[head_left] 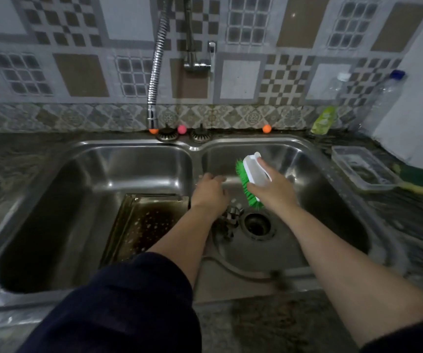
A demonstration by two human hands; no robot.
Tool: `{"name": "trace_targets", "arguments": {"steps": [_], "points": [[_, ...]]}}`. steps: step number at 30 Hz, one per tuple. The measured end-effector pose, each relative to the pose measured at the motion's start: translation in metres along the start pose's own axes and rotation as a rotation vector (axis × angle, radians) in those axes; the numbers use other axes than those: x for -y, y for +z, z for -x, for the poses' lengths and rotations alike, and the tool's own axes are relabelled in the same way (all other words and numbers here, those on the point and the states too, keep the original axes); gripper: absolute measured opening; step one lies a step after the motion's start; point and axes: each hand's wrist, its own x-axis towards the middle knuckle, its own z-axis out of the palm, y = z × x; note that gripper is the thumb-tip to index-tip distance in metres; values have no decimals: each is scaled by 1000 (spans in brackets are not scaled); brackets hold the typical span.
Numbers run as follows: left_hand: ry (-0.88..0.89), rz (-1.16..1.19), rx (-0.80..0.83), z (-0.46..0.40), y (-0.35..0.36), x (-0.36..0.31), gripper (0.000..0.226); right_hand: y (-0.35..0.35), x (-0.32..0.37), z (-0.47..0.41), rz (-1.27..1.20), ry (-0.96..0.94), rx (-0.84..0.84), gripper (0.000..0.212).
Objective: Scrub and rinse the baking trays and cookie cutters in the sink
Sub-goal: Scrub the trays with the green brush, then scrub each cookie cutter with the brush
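Gripping brush [252, 178], right hand [272, 191] above cutters [232, 217].

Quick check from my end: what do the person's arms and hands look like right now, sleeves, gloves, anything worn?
Both hands are bare: no gloves, rings or watch show on the left hand or right hand. The left arm has a dark navy sleeve pushed up, forearm uncovered. The right forearm is bare too, with a dark sleeve edge at the frame corner.

Glossy stainless-steel sink [128, 159], stained metal baking tray [149, 220], white plastic brush [255, 171] with green bristles.
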Motion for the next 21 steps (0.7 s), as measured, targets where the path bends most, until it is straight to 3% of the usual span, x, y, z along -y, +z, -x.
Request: {"name": "trace_targets", "arguments": {"steps": [5, 9, 13, 16, 19, 21], "points": [[-128, -42, 282, -21, 63, -17, 52, -17, -34, -19, 25, 1, 51, 73], [-296, 38, 316, -38, 93, -15, 71, -20, -63, -38, 43, -33, 117, 77], [-345, 92, 404, -61, 117, -9, 82, -14, -86, -61, 37, -65, 191, 76], [-408, 120, 353, -74, 144, -1, 95, -8, -102, -79, 58, -73, 243, 78], [-471, -2, 234, -80, 165, 3, 104, -6, -113, -89, 8, -71, 287, 75], [-489, -124, 176, -76, 161, -7, 95, -5, -116, -94, -13, -88, 294, 75]]}}
